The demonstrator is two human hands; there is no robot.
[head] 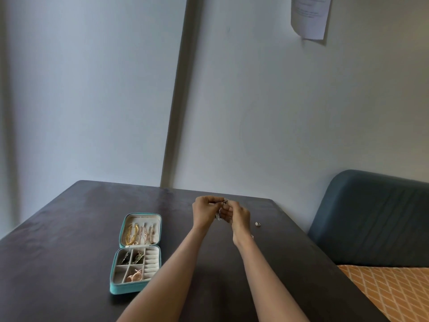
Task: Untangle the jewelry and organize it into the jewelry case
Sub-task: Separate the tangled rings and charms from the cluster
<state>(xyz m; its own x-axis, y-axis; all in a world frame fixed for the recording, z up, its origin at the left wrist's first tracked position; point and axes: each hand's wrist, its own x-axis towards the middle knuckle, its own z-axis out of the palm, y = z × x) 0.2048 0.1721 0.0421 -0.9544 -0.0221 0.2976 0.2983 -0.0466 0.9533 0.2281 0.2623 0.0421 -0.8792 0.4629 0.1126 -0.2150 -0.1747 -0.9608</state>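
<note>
Above the middle of the dark table (69, 228), my left hand (205, 211) and my right hand (236, 216) meet, both pinching a small tangled silver jewelry piece (224, 202); part of it dangles below my fingers. The teal jewelry case (130, 290) lies open to the left. Its lid holds gold and rose chains (139, 232). Its lower tray has compartments with dark pieces, a rose-gold piece and ring rolls. A small silver ring (257, 224) lies on the table right of my right hand, and another tiny piece (252, 237) sits by my right wrist.
The table's far edge meets a pale wall. A blue upholstered headboard (371, 217) and an orange patterned bedspread (394, 291) stand right of the table. A sheet of paper (310, 16) hangs on the wall above.
</note>
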